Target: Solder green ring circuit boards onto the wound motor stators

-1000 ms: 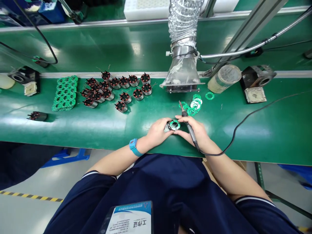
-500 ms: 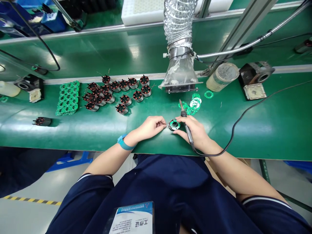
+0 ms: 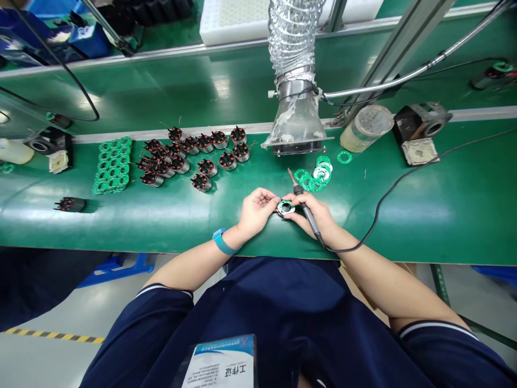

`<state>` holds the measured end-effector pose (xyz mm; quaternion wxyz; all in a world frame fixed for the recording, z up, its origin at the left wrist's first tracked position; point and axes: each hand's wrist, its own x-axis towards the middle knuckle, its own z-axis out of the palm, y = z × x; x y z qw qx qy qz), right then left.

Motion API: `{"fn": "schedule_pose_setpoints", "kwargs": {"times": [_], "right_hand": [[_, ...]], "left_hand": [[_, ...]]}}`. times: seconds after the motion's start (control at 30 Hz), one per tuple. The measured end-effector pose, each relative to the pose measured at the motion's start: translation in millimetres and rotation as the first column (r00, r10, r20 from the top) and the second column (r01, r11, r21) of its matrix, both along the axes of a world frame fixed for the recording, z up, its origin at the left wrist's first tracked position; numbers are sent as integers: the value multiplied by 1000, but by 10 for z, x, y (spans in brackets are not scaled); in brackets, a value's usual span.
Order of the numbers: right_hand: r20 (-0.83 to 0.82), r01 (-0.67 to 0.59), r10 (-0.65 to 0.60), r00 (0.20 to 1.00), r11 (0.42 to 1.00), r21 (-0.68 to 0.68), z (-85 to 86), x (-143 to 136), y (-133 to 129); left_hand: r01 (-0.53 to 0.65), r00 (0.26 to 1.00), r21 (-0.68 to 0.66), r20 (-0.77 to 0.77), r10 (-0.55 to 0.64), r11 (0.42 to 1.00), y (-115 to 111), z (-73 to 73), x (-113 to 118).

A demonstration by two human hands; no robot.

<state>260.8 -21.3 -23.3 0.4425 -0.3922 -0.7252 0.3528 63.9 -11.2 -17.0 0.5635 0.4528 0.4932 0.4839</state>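
A motor stator (image 3: 286, 212) with a green ring-shaped circuit board on its top sits at the bench's front, between my hands. My right hand (image 3: 319, 216) grips its right side with thumb and forefinger. The same hand carries a soldering iron (image 3: 308, 213), whose tip points up and left, away from the stator. My left hand (image 3: 257, 211) is closed in a pinch at the stator's left edge; whatever lies between those fingertips is too small to make out. Loose green ring boards (image 3: 316, 182) lie just beyond my right hand.
Several stators (image 3: 176, 156) stand at the back left, beside a stack of green board panels (image 3: 113, 165). A fume hood (image 3: 298, 129) hangs over the bench. Right of it are a cloudy jar (image 3: 367, 128) and an iron stand (image 3: 422, 132). The iron's cable (image 3: 377, 215) crosses the right side.
My left hand has moved right, up against the stator, and its wrist has turned. The stator has tilted and shifted slightly left, with the soldering iron and my right hand following.
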Motion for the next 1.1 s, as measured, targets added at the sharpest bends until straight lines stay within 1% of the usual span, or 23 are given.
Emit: {"fn": "schedule_pose_setpoints", "kwargs": {"times": [0.1, 0.2, 0.3, 0.37, 0.43, 0.47, 0.5, 0.57, 0.63, 0.7, 0.77, 0.9, 1.0, 1.1], "right_hand": [[-25, -18, 17, 1000, 999, -42, 3, -33, 26], [-18, -59, 58, 998, 997, -44, 38, -34, 68], [18, -78, 79, 997, 996, -34, 66, -16, 83], [38, -94, 95, 995, 995, -29, 75, -4, 63], [55, -83, 83, 995, 997, -5, 84, 4, 23], [68, -65, 64, 996, 998, 17, 93, 7, 1], [84, -39, 35, 996, 998, 46, 107, 7, -22], [114, 9, -22, 993, 993, 118, 151, 2, -61], [146, 5, -32, 989, 984, 180, 206, -10, -91], [182, -38, -5, 983, 972, 233, 255, -31, -117], [225, -86, 24, 974, 959, 271, 279, -53, -143], [291, -106, 17, 957, 950, 294, 255, -84, -183], [315, -108, 13, 949, 953, 285, 235, -83, -203], [298, -83, -9, 955, 952, 296, 281, -54, -237]], "left_hand": [[-41, 999, 13, 13, 41, 999, -36, -3, 27], [-44, 999, 34, -13, 44, 998, -42, 8, 24], [23, 999, 11, -30, -22, 1000, -32, 22, -22], [71, 995, 12, -75, -70, 997, -23, 38, -78], [107, 977, 92, -192, -88, 990, -14, 59, -146], [135, 957, 165, -276, -85, 977, -8, 71, -180], [176, 927, 249, -367, -75, 952, -3, 83, -213], [285, 845, 393, -534, -35, 875, 7, 107, -265], [382, 766, 453, -643, -1, 805, 14, 137, -294], [433, 724, 453, -689, -2, 779, 19, 175, -303], [438, 729, 420, -683, -41, 795, 25, 217, -301], [380, 800, 309, -584, -142, 872, 41, 267, -309], [398, 832, 236, -500, -240, 886, 54, 259, -337], [434, 847, 151, -405, -345, 888, 78, 243, -369]]}}
